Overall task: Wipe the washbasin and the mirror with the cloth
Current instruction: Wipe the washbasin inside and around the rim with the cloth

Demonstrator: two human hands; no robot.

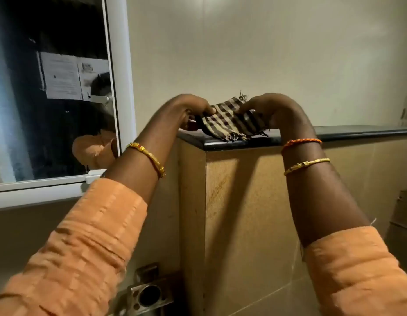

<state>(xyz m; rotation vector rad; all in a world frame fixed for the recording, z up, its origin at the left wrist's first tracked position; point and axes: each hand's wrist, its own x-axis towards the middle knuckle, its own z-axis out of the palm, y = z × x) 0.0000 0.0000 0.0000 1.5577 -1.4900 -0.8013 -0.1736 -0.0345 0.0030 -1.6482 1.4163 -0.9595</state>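
A checked brown-and-cream cloth (229, 120) with frayed edges lies on a dark ledge (357, 131) atop a tan tiled partition. My left hand (188, 110) pinches the cloth's left end and my right hand (275, 110) grips its right end, both raised above the ledge. The mirror (49, 87), in a white frame, hangs on the wall at the left and reflects an orange sleeve and papers. The washbasin is out of view.
A tan tiled partition (243, 213) stands straight ahead under the ledge. A metal wall fitting (147, 293) with a round hole sits low in the centre. A plain cream wall (266, 46) rises behind the ledge.
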